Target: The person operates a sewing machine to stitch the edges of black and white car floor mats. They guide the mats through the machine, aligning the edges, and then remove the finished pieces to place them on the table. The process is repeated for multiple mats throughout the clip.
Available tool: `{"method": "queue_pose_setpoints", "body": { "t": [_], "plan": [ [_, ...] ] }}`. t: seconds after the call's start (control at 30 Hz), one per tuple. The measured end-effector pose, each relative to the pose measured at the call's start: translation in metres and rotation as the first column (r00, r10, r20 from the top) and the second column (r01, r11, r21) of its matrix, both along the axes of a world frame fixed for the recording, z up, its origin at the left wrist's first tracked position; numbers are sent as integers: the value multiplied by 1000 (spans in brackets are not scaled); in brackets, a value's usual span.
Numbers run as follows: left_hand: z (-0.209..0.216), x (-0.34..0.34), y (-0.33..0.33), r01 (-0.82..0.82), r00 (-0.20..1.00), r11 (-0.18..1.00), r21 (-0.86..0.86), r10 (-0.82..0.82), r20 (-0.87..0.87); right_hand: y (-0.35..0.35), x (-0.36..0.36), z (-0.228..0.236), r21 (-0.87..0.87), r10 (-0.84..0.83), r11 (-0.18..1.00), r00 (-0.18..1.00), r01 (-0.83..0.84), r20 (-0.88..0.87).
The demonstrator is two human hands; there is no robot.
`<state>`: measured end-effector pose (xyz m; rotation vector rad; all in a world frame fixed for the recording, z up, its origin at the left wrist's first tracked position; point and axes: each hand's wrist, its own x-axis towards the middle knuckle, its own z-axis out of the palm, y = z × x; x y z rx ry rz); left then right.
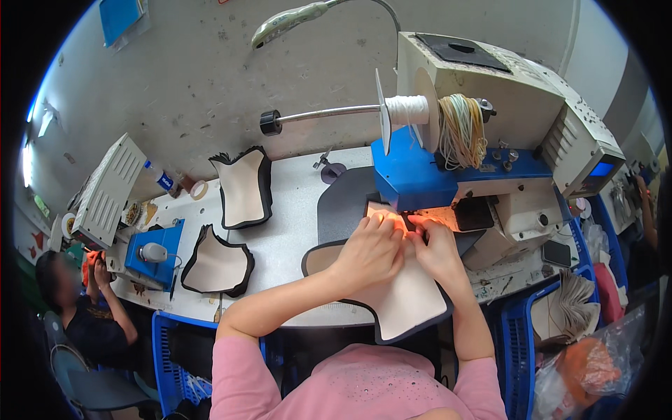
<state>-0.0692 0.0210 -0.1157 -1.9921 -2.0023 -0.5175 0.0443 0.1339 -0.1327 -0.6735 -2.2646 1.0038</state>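
A cream panel with a black edge (pixel 414 299), perhaps a shoe-upper piece, lies across the table's front edge and reaches under the blue head of a machine (pixel 413 175). My left hand (pixel 371 248) rests on it with bent fingers, gripping the material under an orange-lit spot. Close beside it, my right hand (pixel 435 245) pinches the panel's far edge between thumb and fingers. The fingertips of both hands are close to the machine's working point, which is partly hidden by the hands and the machine head.
Two stacks of similar panels, an upper stack (pixel 243 187) and a lower stack (pixel 218 264), lie to the left. Above the machine sits a white thread spool (pixel 407 110). A phone (pixel 556 253) lies at right. Blue crates (pixel 516 350) flank me. A co-worker (pixel 91 311) sits far left.
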Motion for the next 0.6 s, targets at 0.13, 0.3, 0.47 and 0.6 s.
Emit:
{"method": "queue_pose_setpoints", "body": {
  "t": [0.13,0.3,0.47,0.6],
  "plan": [
    [4,-2,3,-44,998,992,-117,49,34,-1,6,9,-82,26,996,1000,-26,2],
    [17,-2,3,-40,998,983,-182,48,41,0,9,9,-77,4,997,1000,-2,16],
    [22,-7,0,-39,998,972,-231,50,40,-3,8,9,-51,12,999,999,-14,-40],
    [19,-7,-1,-39,998,977,-210,50,49,-2,8,5,-46,2,999,999,-4,-38]
  ]
}}
